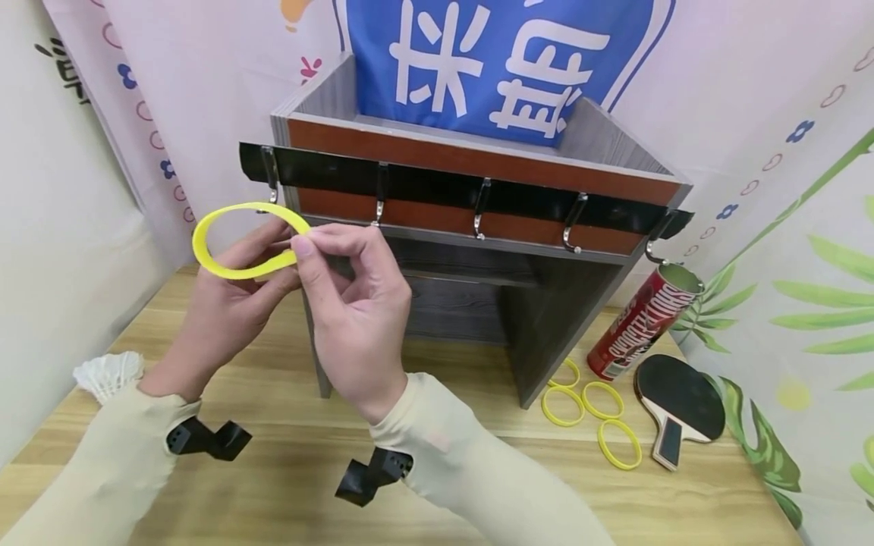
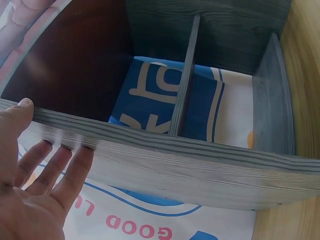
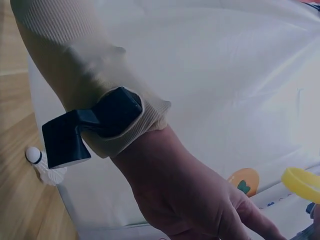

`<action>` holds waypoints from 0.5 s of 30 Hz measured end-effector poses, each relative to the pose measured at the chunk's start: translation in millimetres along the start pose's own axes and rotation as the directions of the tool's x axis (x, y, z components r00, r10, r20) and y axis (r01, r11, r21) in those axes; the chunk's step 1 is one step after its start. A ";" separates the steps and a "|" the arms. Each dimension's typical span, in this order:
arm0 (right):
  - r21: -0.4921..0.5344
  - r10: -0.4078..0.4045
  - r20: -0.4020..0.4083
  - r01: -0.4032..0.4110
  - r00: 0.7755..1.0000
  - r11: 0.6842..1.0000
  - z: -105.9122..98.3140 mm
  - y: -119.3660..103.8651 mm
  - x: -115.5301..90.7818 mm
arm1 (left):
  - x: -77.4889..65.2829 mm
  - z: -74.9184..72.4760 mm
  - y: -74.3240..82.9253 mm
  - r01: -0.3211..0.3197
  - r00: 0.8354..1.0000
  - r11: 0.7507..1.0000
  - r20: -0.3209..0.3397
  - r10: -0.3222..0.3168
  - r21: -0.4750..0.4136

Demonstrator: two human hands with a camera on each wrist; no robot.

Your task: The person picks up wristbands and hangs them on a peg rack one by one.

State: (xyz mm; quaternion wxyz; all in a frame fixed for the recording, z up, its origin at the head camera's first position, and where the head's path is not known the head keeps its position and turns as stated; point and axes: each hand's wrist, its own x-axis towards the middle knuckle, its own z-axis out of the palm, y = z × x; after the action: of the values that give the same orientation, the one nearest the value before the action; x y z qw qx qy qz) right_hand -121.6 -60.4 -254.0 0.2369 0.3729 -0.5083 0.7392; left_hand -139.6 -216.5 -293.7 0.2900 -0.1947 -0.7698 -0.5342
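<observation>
A yellow ring [image 1: 235, 273] is pinched between the thumb and index finger of my right hand [image 1: 358, 311]. In the head view the ring lies just below the leftmost hook [image 1: 271, 174] of a black hook rail [image 1: 426, 176]. That rail runs across the front of a grey wooden shelf unit [image 2: 165, 150]. My left hand [image 1: 235, 311] is behind the ring, at the shelf's left side. In the left wrist view its thumb rests on the panel's edge and its straight fingers touch the outer face. The right wrist view shows the ring [image 3: 300, 184] at its right edge.
Several yellow rings [image 1: 620, 444] lie on the wooden table [image 1: 259, 493] at right. Near them are a black table tennis paddle [image 1: 683, 394] and an upright red shuttlecock tube [image 1: 642, 322]. A white shuttlecock [image 1: 109, 375] lies beside my left wrist. Printed cloth hangs behind.
</observation>
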 end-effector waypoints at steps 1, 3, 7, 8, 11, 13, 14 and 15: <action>0.003 0.009 -0.005 -0.009 1.000 1.000 0.4 0.7 0.0 | 0.1 0.1 0.2 0.001 1.000 1.000 -0.002 -0.001 -0.003; 0.004 0.024 -0.011 -0.024 1.000 1.000 0.7 2.0 0.0 | 0.2 0.2 0.2 0.003 1.000 0.999 -0.008 -0.003 -0.034; -0.002 0.050 -0.025 -0.050 0.998 0.999 -0.4 4.5 0.4 | 0.9 0.4 0.5 0.021 1.000 0.994 -0.005 -0.022 -0.106; -0.004 0.054 -0.026 -0.054 0.998 0.999 -0.7 5.2 0.1 | 1.0 0.5 0.5 0.027 1.000 0.993 -0.004 -0.028 -0.113; -0.009 0.061 -0.030 -0.061 0.998 0.998 -1.8 8.1 -1.3 | 1.0 1.0 0.8 0.041 0.999 0.995 -0.011 -0.042 -0.096; -0.018 0.066 -0.029 -0.067 0.997 0.998 -3.2 11.1 -2.5 | 0.6 1.3 0.6 0.045 0.999 0.994 -0.018 -0.047 -0.103; -0.027 0.071 -0.029 -0.072 0.997 0.997 -4.1 12.7 -3.1 | 0.3 1.5 0.5 0.047 0.999 0.992 -0.021 -0.050 -0.113; -0.035 0.079 -0.028 -0.080 0.997 0.996 -5.3 14.4 -3.8 | -0.1 1.8 0.4 0.050 0.998 0.991 -0.023 -0.053 -0.124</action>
State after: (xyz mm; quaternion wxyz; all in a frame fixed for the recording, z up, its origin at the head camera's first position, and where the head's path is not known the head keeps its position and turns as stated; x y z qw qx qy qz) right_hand -131.4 -60.7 -266.3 0.2209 0.3384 -0.5327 0.7436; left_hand -139.7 -214.7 -293.9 0.2737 -0.1853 -0.7363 -0.5904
